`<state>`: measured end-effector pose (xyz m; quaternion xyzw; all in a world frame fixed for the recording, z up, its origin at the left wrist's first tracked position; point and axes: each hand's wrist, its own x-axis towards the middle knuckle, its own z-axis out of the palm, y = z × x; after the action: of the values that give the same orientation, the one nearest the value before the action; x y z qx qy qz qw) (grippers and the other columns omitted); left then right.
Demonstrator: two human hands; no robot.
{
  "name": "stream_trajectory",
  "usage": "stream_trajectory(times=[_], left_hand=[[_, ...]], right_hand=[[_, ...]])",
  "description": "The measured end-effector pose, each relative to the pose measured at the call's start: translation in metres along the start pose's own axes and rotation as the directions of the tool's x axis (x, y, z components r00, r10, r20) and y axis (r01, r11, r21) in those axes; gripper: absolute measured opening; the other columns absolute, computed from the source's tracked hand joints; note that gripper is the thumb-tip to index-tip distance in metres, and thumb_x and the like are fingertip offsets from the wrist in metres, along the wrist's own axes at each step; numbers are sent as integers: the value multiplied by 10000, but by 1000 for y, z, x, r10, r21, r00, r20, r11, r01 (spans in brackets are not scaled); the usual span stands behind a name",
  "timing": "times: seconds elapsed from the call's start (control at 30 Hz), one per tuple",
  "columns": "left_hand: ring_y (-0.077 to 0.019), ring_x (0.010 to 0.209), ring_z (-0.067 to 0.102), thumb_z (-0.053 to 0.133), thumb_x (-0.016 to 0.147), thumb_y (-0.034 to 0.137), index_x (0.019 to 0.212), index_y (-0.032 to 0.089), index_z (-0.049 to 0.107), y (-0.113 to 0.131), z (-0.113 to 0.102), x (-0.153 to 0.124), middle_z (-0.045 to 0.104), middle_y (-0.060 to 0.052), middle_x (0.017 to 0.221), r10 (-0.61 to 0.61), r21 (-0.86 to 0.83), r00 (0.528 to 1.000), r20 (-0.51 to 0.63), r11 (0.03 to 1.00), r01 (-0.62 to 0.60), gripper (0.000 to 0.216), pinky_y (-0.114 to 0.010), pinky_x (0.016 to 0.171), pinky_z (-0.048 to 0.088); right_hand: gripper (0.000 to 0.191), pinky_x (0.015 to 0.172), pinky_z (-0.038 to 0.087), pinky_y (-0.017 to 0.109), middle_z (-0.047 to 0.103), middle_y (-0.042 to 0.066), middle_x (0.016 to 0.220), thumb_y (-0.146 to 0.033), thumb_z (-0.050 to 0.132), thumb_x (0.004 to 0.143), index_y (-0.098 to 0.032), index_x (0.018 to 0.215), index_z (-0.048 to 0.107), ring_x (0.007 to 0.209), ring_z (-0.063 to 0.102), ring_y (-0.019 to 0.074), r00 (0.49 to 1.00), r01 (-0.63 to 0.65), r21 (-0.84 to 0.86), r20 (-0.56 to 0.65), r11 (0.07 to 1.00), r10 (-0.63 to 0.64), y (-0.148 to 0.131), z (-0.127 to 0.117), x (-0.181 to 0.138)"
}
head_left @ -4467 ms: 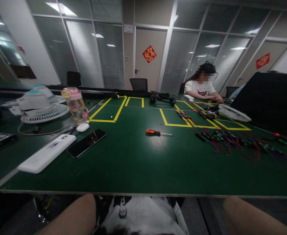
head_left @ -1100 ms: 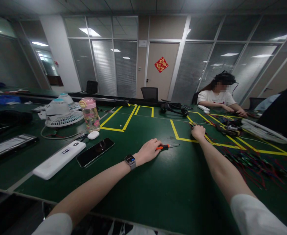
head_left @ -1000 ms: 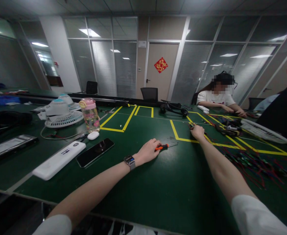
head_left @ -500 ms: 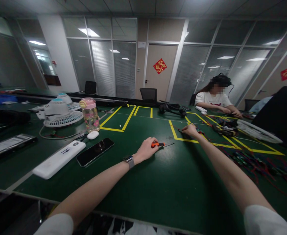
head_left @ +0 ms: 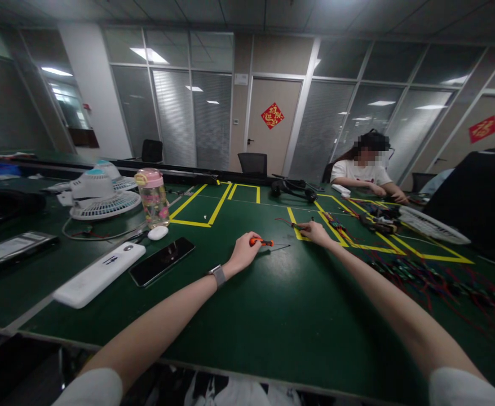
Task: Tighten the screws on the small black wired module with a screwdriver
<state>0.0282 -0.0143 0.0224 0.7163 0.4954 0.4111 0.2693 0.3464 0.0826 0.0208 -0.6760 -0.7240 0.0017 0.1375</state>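
Observation:
My left hand (head_left: 244, 252) is closed around the orange-and-black handle of a screwdriver (head_left: 266, 243). The thin shaft points right, over the green tabletop. My right hand (head_left: 317, 233) pinches a small dark wired part (head_left: 295, 225) inside a yellow tape outline. Thin reddish wires trail leftward from that part; its exact kind is too small to make out. Beyond my right fingers lies a little group of wired pieces (head_left: 334, 223). A bigger heap of wired parts with green bits (head_left: 437, 282) spreads under and past my right forearm.
Left of my hands lie a black phone (head_left: 163, 261), a white power bank (head_left: 100, 275) and a white earbud case (head_left: 158, 233). A pink-lidded bottle (head_left: 152, 197) and white fans (head_left: 104, 200) stand behind. Across the table sits another person (head_left: 363, 172); a black headset-like object (head_left: 292, 189) lies at the back.
My right hand has drawn slightly left with the small wired part, whose reddish wires now show. The left hand still grips the screwdriver. The whole view has shifted a little.

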Motion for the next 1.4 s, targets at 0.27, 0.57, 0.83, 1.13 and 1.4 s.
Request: stream_trajectory(times=[0.27, 0.57, 0.83, 1.13, 1.4], left_hand=[[-226, 997, 694, 567, 931, 188, 1006, 170, 729, 2, -2, -1, 747, -94, 1110, -9, -12, 999, 33, 1000, 9, 179, -352, 930, 543], [-222, 993, 683, 567, 931, 162, 1025, 147, 719, -4, 3, 2, 742, -93, 1090, 1, 23, 999, 43, 1000, -2, 180, -336, 921, 517], [-227, 994, 686, 568, 928, 179, 1027, 152, 729, -6, 5, 2, 745, -96, 1089, 15, 30, 999, 42, 999, -16, 191, -336, 910, 514], [-221, 950, 688, 596, 908, 176, 1020, 165, 709, -7, 5, 1, 743, -89, 1053, 20, -34, 999, 24, 999, -20, 159, -343, 892, 522], [-134, 696, 657, 562, 941, 151, 961, 176, 586, -11, -2, 15, 683, -34, 914, -153, -402, 963, -221, 914, 53, 40, -244, 673, 517]], right_hand=[[485, 968, 521, 316, 729, 149, 1167, -409, 621, 960, -188, 1389, 675, 1097, 686, 259, 999, -37, -16, -14, 999, 37, 25, 8, 0], [641, 945, 557, 359, 725, 159, 1308, -500, 722, 840, -141, 1369, 679, 1124, 714, 316, 1000, -1, 87, 24, 996, -1, 67, -4, 2], [521, 1045, 466, 501, 738, 140, 1299, -574, 583, 911, -225, 1257, 755, 1241, 647, 370, 998, 44, -184, -33, 982, -51, 58, -9, -7], [183, 879, 526, 340, 815, 121, 985, -206, 686, 852, -201, 937, 848, 948, 739, 281, 993, 29, 21, -117, 999, -26, 8, 2, 2], [168, 787, 552, 303, 813, 106, 922, -175, 725, 824, -176, 932, 854, 856, 744, 249, 995, 82, 189, -74, 979, -69, -31, 6, -21]])
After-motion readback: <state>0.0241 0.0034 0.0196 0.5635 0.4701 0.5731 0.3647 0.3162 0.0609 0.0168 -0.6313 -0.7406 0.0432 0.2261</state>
